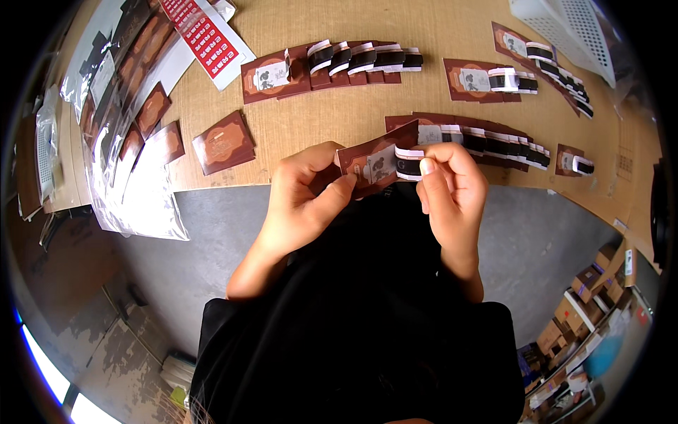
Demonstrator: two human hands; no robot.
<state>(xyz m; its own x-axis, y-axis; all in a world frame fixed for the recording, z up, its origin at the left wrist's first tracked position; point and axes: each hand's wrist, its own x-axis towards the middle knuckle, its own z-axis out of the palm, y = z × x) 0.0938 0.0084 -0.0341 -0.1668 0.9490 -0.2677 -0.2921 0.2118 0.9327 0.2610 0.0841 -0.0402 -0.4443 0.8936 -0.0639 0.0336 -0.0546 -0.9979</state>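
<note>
My left hand [305,198] and my right hand [450,185] hold one brown printed card [373,164] between them, just above the near edge of the wooden table [311,127]. The left fingers pinch the card's left end. The right thumb and fingers press a black band with white edges [408,164] wrapped around the card's right end.
Rows of finished brown cards with black bands [357,62] [494,145] [540,60] lie overlapping on the table. Loose brown cards [224,141], clear plastic bags [138,191] and a red-and-white sheet [205,35] lie at left. A white perforated basket [572,28] stands far right.
</note>
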